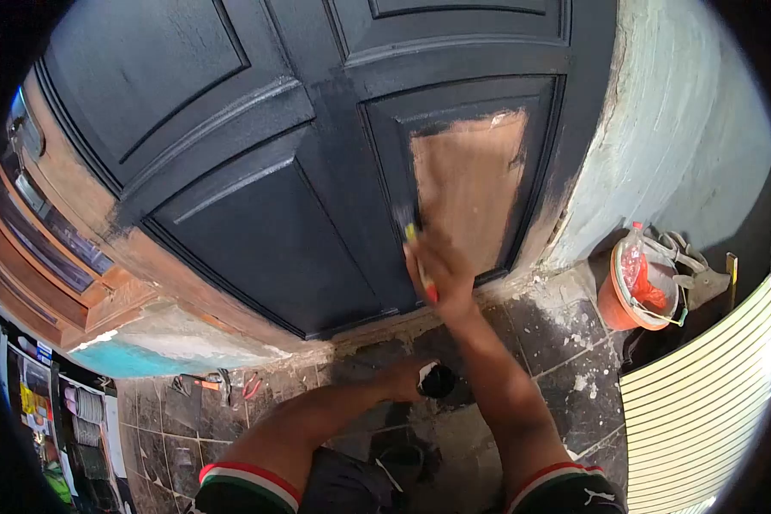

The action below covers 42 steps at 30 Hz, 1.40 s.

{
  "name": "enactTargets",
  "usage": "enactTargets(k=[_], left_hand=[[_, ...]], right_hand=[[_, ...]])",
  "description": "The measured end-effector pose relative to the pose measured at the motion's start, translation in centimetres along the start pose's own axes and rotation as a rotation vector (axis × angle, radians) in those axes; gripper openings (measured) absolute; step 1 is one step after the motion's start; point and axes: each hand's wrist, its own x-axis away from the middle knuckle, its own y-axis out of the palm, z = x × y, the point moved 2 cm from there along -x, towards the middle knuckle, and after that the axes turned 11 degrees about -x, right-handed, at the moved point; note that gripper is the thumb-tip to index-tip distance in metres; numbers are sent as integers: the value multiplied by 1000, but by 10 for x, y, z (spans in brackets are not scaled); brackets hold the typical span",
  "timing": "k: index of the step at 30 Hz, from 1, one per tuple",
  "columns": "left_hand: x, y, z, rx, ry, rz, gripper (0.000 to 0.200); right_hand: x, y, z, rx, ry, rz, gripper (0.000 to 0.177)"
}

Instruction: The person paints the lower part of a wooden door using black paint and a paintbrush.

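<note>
My right hand (442,272) is closed around a paintbrush (412,233) with yellow near its bristles and a red handle end. The brush tip is at the left edge of the lower right panel of a dark-painted door (338,171). Bare brown wood (475,184) shows in the middle of that panel, with uneven paint edges around it. Lower down, my left hand (405,379) grips a small paint cup (438,381) with black paint inside and a whitish rim. Its fingers are partly hidden.
An orange bucket (623,295) holding a plastic bottle stands at the right wall. Nearby lies a ribbed cream sheet (702,390). A hammer (224,387) and red-handled pliers (252,386) rest on the tiled floor. Shelves (81,420) stand at left.
</note>
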Motion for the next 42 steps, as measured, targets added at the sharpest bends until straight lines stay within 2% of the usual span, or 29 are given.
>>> enactTargets(k=[3, 4, 5, 7, 8, 10, 11, 13, 16, 19, 20, 23, 24, 25, 28, 29, 31, 33, 34, 35, 36, 37, 39, 40, 42], left_hand=[[1, 0, 6, -67, 19, 26, 107], [2, 0, 8, -94, 22, 28, 107], [1, -3, 10, -71, 19, -18, 107], [1, -7, 15, -21, 16, -112, 106], [1, -6, 16, -42, 31, -86, 107], [0, -6, 17, -90, 63, -31, 107], [1, -12, 24, -88, 8, -67, 107], [5, -28, 44, -90, -97, -139, 107], [-22, 14, 2, -60, 57, -66, 108], [-22, 12, 2, -69, 28, -79, 108], [-21, 10, 4, -85, 30, -71, 107], [-8, -6, 19, -115, 5, -90, 105], [-5, -15, 27, -107, -21, -116, 104], [-4, -20, 31, -96, -48, -139, 104], [-19, 28, -14, 17, 103, 9, 103], [-14, 25, -12, 18, 111, 13, 103], [-4, 8, 5, 18, 133, 19, 102], [-16, 20, -4, -33, 21, -99, 101], [-20, 24, -9, -66, -35, -159, 101], [-21, 23, -10, -23, 16, -102, 101], [-21, 23, -10, 22, 66, -44, 100], [-23, 23, -9, 71, 117, 12, 100], [-12, -15, 34, 13, 24, -40, 98], [-9, -27, 49, -16, -26, -64, 98], [-12, -26, 51, 19, -3, -45, 95]], right_hand=[[100, -16, 8, -3, 227, -192, 18], [126, -19, 5, 67, 374, -323, 14], [140, -20, 7, 137, 518, -456, 11], [139, -12, 17, 116, 576, -587, 10], [136, -9, 24, 108, 601, -650, 10], [78, 0, 26, 12, 403, -567, 9], [41, 3, 21, -35, 306, -526, 9], [-30, 5, 4, -37, 398, -421, 9], [-114, -7, -23, -157, 414, -224, 7], [-160, -8, -33, -184, 177, 136, 11], [-167, -12, -24, 188, -266, 14, 12], [-183, -35, -26, -228, 709, 116, 16], [-178, -34, -2, -442, 599, 267, 17], [-180, -45, 12, -352, 600, 377, 17], [-181, -96, 60, -51, 523, 615, 18], [-181, -112, 71, -98, 571, 711, 18], [-181, -128, 75, 166, 434, 768, 18], [-177, -113, 63, 388, 78, 630, 15], [-176, -96, 33, 150, 172, 553, 14], [-167, -78, 33, 182, -52, 387, 17], [-144, -55, 35, 361, 111, 151, 20], [-152, -44, -3, 386, 97, -10, 16], [-161, -26, -31, -8, 16, 35, 14], [-163, -25, -30, -123, 42, 79, 14], [-166, -24, -26, -360, 101, 165, 16]])
